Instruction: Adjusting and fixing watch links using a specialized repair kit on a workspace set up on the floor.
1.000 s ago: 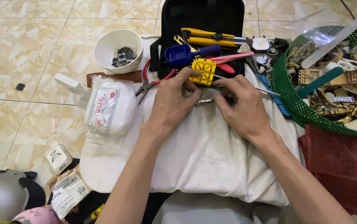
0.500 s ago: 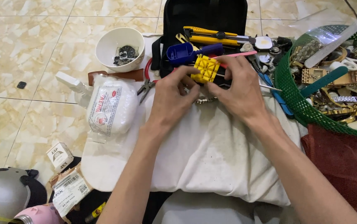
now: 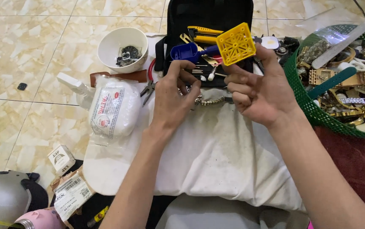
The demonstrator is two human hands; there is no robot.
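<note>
Yellow plastic: square holder block (image 3: 236, 43), perforated face with a moulded grid of holes, pinched at its lower edge between thumb and fingers of my right hand (image 3: 256, 91); raised above the far edge of the white cloth (image 3: 216, 157), tilted, face toward me.
Right-hand grip: closed on the block; lower fingers curled into the palm, what lies under them hidden.
Left hand (image 3: 174, 98): fingertips bent down onto a metal watch bracelet (image 3: 210, 101); fingers together on it, but the contact itself is covered by my knuckles, so I cannot tell how firmly it is clamped.
Bracelet: linked, pale gold-silver; only a short stretch shows between my hands, at the far edge of the cloth.
Cloth: soft, creased, grey-stained toward the middle; near edge cut off by my forearms.
Tool case (image 3: 210, 17): black fabric, open, beyond the cloth's far edge; yellow-handled tools and a blue scoop-shaped piece (image 3: 185, 51) inside, partly behind the block.
Bowl (image 3: 122, 47): white, round, glossy, off the far left corner; small dark parts inside, too small to identify.
Packet (image 3: 113, 109): clear plastic, white filling, on the cloth's left edge.
Basket (image 3: 318, 106): green mesh, right of the cloth, heaped with gold-toned straps; cut off by the frame.
</note>
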